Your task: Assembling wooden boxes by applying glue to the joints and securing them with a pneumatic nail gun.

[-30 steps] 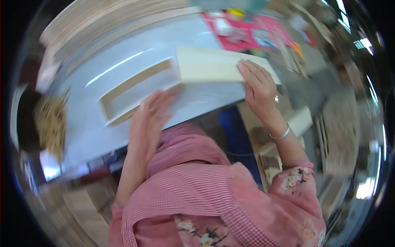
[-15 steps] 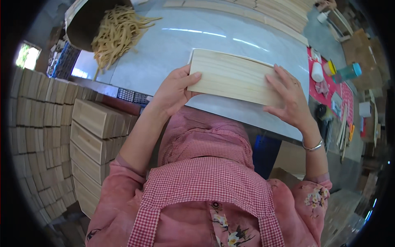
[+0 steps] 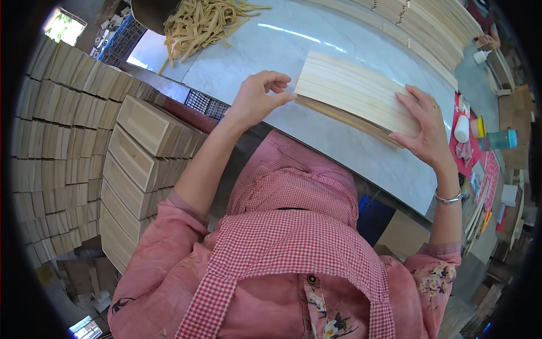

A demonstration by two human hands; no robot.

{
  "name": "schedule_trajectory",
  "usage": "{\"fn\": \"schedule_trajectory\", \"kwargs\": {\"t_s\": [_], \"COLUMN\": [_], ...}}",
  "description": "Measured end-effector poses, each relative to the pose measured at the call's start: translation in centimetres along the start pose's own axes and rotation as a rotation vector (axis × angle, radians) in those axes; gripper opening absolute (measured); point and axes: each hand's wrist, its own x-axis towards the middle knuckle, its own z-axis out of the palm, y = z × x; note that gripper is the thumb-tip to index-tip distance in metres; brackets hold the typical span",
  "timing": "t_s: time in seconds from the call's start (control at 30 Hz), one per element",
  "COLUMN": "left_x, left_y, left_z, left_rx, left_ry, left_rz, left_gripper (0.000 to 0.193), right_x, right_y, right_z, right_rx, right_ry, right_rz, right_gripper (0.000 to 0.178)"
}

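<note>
A pale, rectangular wooden panel (image 3: 350,90) lies over the tabletop in front of me, with a darker tan wooden side showing under its near edge like a shallow box. My right hand (image 3: 420,124) grips its right end, fingers over the top and thumb at the near edge. At the left end is my left hand (image 3: 261,99), its fingers bent and parted from the thumb. The left thumb tip comes right up to the panel's corner; whether it touches is hard to tell. What lies under the panel is hidden.
Tan flat strips (image 3: 203,25) lie heaped beside a dark container (image 3: 155,14) on the table (image 3: 237,56). Long wooden boards (image 3: 435,34) run along the far side. A white bottle (image 3: 462,129) and a teal-lidded jar (image 3: 501,139) stand at right. Stacked wooden boxes (image 3: 135,124) rise at left.
My left hand has released the panel's left end and drawn slightly away. The right hand keeps its hold. The whole view has shifted and tilted, with the panel now slanting down to the right.
</note>
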Motion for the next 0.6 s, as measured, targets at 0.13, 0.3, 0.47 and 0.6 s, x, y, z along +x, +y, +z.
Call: {"fn": "schedule_trajectory", "kwargs": {"t_s": [0.13,0.3,0.47,0.6], "left_x": [0.1,0.1,0.0,0.0], "left_y": [0.5,1.6,2.2,2.2], "left_z": [0.9,1.6,1.8,1.8], "left_rx": [0.112,0.199,0.311,0.393], "left_ry": [-0.018,-0.016,-0.003,-0.004], "left_rz": [0.008,-0.002,0.058,0.11], "left_gripper": [0.029,0.023,0.021,0.021], "right_x": [0.5,0.5,0.0,-0.4], "right_y": [0.6,1.1,1.1,1.4], "right_z": [0.4,0.6,1.2,2.1], "right_rx": [-0.016,-0.003,0.021,0.025], "right_ry": [-0.024,-0.065,-0.094,-0.103], "right_rz": [-0.009,0.012,0.06,0.081], "right_gripper": [0.073,0.072,0.074,0.076]}}
